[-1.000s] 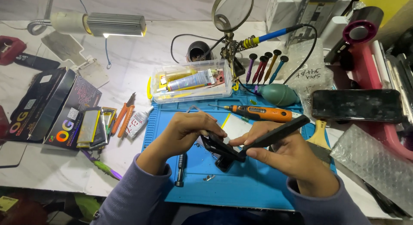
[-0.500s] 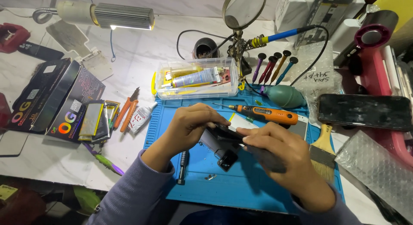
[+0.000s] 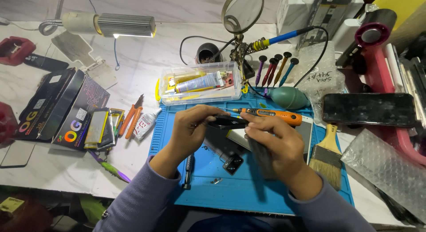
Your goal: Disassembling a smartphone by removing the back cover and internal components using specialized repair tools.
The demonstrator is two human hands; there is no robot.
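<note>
Phone part (image 3: 226, 122) | pinched between fingers of left hand (image 3: 191, 127) and right hand (image 3: 270, 143), above blue mat (image 3: 266, 192) | risk: slips, drops onto small black piece (image 3: 233, 163) below

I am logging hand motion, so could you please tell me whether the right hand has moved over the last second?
Yes. The right hand has shifted left and up the blue mat, closer to the orange electric screwdriver.
</note>
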